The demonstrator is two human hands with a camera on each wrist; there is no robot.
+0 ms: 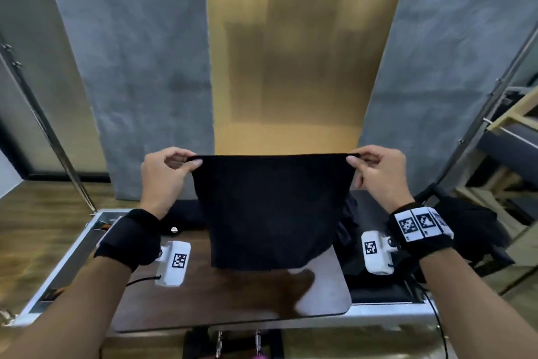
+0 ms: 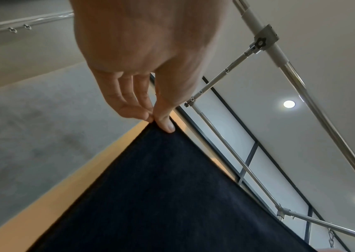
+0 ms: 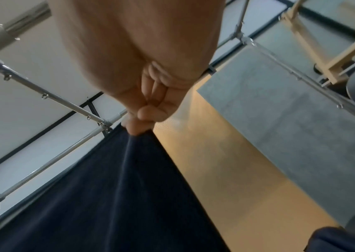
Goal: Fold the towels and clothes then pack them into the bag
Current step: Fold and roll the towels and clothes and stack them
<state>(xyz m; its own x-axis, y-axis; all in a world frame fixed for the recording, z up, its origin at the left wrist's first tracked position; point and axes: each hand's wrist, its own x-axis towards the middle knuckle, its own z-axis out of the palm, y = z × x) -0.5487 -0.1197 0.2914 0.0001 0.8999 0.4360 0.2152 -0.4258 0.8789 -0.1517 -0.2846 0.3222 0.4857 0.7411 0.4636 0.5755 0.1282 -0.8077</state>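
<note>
Hands, left (image 1: 163, 178) and right (image 1: 378, 176), pinching dark cloth (image 1: 270, 207) corners, table (image 1: 203, 294) partly hidden.

**Cloth held up over bench between two hands**

A cloth (image 1: 273, 207) hangs above the middle of the bench (image 1: 233, 300), its top edge stretched level between the left hand (image 1: 166, 175) at its left corner and the right hand (image 1: 378, 175) at its right corner. Its lower edge hangs over the bench top. Behind and to the right of it, more fabric (image 1: 346, 222) lies on the bench. A bag (image 1: 471, 230) sits at the bench's right end. Metal poles (image 1: 46, 126) stand on either side.
</note>
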